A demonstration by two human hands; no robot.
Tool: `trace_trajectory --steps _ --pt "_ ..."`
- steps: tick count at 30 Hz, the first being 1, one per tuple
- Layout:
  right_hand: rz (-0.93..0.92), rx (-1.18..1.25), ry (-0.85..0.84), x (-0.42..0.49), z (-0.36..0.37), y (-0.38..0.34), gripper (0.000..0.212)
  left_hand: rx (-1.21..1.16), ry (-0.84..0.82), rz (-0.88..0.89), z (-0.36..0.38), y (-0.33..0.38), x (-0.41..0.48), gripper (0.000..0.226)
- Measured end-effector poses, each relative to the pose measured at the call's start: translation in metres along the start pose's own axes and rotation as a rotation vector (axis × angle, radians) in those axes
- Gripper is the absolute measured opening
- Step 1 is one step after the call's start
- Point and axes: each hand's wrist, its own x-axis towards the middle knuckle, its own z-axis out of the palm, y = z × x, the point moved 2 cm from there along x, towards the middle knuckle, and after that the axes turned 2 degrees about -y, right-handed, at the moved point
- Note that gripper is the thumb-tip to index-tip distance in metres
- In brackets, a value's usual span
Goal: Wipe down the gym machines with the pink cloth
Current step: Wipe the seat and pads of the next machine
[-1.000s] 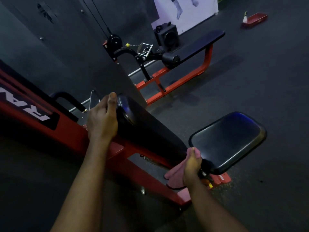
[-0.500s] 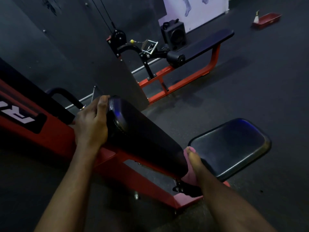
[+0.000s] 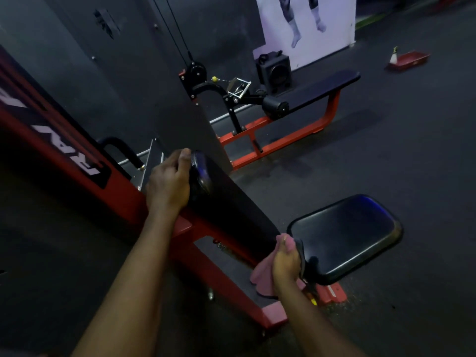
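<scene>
1. The left hand (image 3: 168,186) sits at the top end of the slanted pad (image 3: 233,206). Its fingers are curled over the far edge and the thumb lies along the rounded end. The grip is closed on the pad, and the forearm runs up from the lower left.
2. The right hand (image 3: 285,264) is at the gap between the pad's lower end and the seat (image 3: 345,235). It is fisted round the pink cloth (image 3: 261,280), with the knuckles against the seat's near edge.
3. A bunch of cloth pokes out above the thumb, touching the seat's corner. The rest hangs below the fist, over the red frame (image 3: 206,266).
4. Both sets of fingertips are out of sight: the left ones behind the pad, the right ones inside the cloth. The light is dim, so the parts under the seat are hard to make out. The white lettering on the frame at left is cut off.
5. Well behind stand a second bench (image 3: 320,85), a speaker (image 3: 275,70) and a red tray (image 3: 409,60) on the floor.
6. Half a second ago the right hand was pushed deeper into the gap and only a sliver of cloth showed. Now it has come up and the loose tail hangs free, much as it did a second ago.
7. The left hand has kept its place on the pad's top throughout.
</scene>
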Motion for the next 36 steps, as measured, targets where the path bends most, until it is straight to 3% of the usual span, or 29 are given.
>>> trace_trajectory --steps 3,7,12,15,17,21,23,25,29,32,36 --pt "-0.081 -0.046 -0.010 -0.023 0.014 -0.020 0.036 0.041 -0.039 -0.006 0.003 0.003 -0.001 0.057" --pt "-0.174 -0.069 -0.151 -0.066 0.009 -0.068 0.032 0.009 -0.063 0.034 -0.007 0.010 -0.014 0.051" --pt "-0.361 0.012 -0.399 -0.086 -0.014 -0.132 0.026 0.057 0.129 0.160 -0.012 0.027 -0.032 0.034" --pt "-0.486 -0.132 -0.492 -0.093 -0.040 -0.177 0.044 0.025 0.196 0.263 -0.011 0.052 -0.046 0.041" --pt "-0.513 -0.264 -0.544 -0.093 -0.059 -0.200 0.066 -0.064 0.099 0.322 -0.003 0.068 -0.052 0.051" --pt "-0.470 -0.172 -0.740 -0.094 -0.109 -0.248 0.034 -0.303 -0.418 0.471 0.025 0.112 -0.070 0.048" --pt "-0.505 -0.095 -0.759 -0.091 -0.137 -0.273 0.030 -0.292 -0.686 0.452 0.040 0.132 -0.086 0.052" --pt "-0.552 -0.086 -0.756 -0.079 -0.168 -0.294 0.029 -0.260 -0.807 0.396 0.058 0.155 -0.098 0.052" --pt "-0.574 -0.146 -0.678 -0.043 -0.239 -0.328 0.032 -0.120 -0.692 0.428 0.090 0.215 -0.102 0.012" --pt "-0.586 -0.300 -0.564 -0.012 -0.292 -0.344 0.040 -0.052 -0.626 0.430 0.105 0.263 -0.101 0.013" --pt "-0.546 -0.446 -0.466 0.029 -0.347 -0.358 0.036 -0.007 -0.551 0.419 0.132 0.322 -0.094 0.016"
